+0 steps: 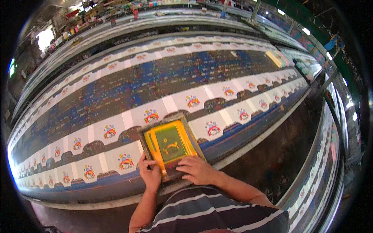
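Observation:
A screen printing frame (190, 134) lies over the near row of white fabric pieces, at the table's front edge. Yellow ink is smeared around its green mesh window (169, 143), where a small yellow design shows. My left hand (150, 173) grips the frame's near left corner, its fingers curled along the side. Across the near bar rests my right hand (197, 170), its fingers bent over the wood and slightly apart; their undersides are hidden. Left of the frame lies a fabric piece with a colourful cartoon print (125, 162); another print (213, 129) shows to its right.
The long dark printing table (155, 77) is speckled with paint and carries several rows of printed white pieces. A pale yellow stack (274, 59) sits at its far right. Another table with printed pieces (311, 186) stands to my right, across a dark aisle (256, 171).

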The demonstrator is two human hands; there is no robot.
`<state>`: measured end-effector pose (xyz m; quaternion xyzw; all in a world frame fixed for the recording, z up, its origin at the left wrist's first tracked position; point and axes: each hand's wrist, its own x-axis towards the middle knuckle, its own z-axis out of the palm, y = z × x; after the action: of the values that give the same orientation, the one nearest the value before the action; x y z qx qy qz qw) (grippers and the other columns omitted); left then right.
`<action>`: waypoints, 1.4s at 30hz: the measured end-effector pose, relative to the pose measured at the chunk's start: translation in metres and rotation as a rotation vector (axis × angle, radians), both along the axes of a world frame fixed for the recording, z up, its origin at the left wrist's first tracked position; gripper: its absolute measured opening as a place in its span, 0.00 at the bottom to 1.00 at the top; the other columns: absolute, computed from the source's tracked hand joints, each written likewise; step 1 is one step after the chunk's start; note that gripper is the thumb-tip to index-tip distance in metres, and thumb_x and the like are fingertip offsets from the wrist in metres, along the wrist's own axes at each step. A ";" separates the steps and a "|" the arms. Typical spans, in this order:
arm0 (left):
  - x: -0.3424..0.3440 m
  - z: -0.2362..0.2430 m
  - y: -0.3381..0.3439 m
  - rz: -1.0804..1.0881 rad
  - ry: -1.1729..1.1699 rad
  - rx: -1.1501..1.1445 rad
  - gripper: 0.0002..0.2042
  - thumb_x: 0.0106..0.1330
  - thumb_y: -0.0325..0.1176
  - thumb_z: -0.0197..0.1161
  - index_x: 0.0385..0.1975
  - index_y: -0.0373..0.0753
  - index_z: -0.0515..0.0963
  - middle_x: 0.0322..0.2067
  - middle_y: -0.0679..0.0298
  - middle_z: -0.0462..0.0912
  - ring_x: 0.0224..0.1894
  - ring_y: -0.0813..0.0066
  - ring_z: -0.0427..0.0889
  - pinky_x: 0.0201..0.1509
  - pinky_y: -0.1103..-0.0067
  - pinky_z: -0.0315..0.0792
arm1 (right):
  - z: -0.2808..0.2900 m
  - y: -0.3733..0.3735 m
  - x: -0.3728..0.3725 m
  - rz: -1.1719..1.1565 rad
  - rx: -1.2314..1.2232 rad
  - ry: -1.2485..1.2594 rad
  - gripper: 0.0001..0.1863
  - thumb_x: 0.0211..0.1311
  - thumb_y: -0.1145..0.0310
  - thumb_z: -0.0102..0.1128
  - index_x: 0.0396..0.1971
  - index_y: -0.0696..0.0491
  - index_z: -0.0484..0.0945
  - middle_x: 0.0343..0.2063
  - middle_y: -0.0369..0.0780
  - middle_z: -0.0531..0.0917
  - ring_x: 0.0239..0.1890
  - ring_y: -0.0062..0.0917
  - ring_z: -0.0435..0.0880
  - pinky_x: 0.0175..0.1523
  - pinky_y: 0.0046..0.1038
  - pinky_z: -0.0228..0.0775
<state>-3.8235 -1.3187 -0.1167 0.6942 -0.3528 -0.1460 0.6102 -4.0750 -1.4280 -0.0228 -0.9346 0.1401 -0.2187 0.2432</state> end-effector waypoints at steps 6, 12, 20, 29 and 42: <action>-0.006 0.020 0.000 -0.029 -0.028 -0.038 0.13 0.59 0.12 0.69 0.39 0.38 0.83 0.77 0.38 0.77 0.80 0.44 0.76 0.83 0.58 0.68 | -0.019 -0.003 -0.045 -0.446 0.142 -0.211 0.23 0.68 0.73 0.77 0.63 0.54 0.87 0.64 0.50 0.85 0.70 0.48 0.84 0.75 0.46 0.76; -0.057 0.028 -0.040 -0.053 -0.169 -0.082 0.14 0.62 0.11 0.69 0.40 0.39 0.83 0.80 0.42 0.73 0.82 0.48 0.75 0.75 0.66 0.76 | -0.036 -0.036 -0.105 -0.511 0.391 -0.353 0.21 0.70 0.78 0.74 0.62 0.57 0.87 0.64 0.50 0.87 0.68 0.46 0.86 0.75 0.43 0.76; -0.157 -0.002 -0.118 -0.027 0.035 -0.067 0.16 0.58 0.11 0.69 0.41 0.41 0.86 0.77 0.43 0.78 0.82 0.50 0.76 0.81 0.64 0.70 | -0.040 -0.110 -0.206 -0.500 0.357 -0.343 0.22 0.68 0.80 0.74 0.62 0.57 0.87 0.63 0.49 0.88 0.68 0.44 0.86 0.75 0.43 0.75; -0.188 0.010 -0.136 -0.033 0.170 -0.069 0.18 0.57 0.07 0.66 0.43 0.37 0.86 0.81 0.43 0.75 0.83 0.54 0.74 0.84 0.65 0.67 | -0.027 -0.149 -0.247 -0.361 0.276 -0.294 0.22 0.66 0.80 0.76 0.60 0.58 0.87 0.61 0.48 0.88 0.67 0.47 0.86 0.74 0.45 0.77; -0.187 0.004 -0.135 -0.044 0.237 -0.056 0.16 0.57 0.08 0.67 0.40 0.37 0.85 0.82 0.38 0.72 0.84 0.52 0.73 0.86 0.64 0.65 | -0.007 -0.149 -0.187 0.024 -0.111 -0.019 0.22 0.67 0.68 0.66 0.60 0.55 0.88 0.57 0.44 0.87 0.62 0.44 0.85 0.70 0.48 0.77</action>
<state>-4.0106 -1.4538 -0.1127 0.6469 -0.2971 -0.2304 0.6635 -4.2615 -1.5772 -0.0294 -0.9461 0.1143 -0.2319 0.1950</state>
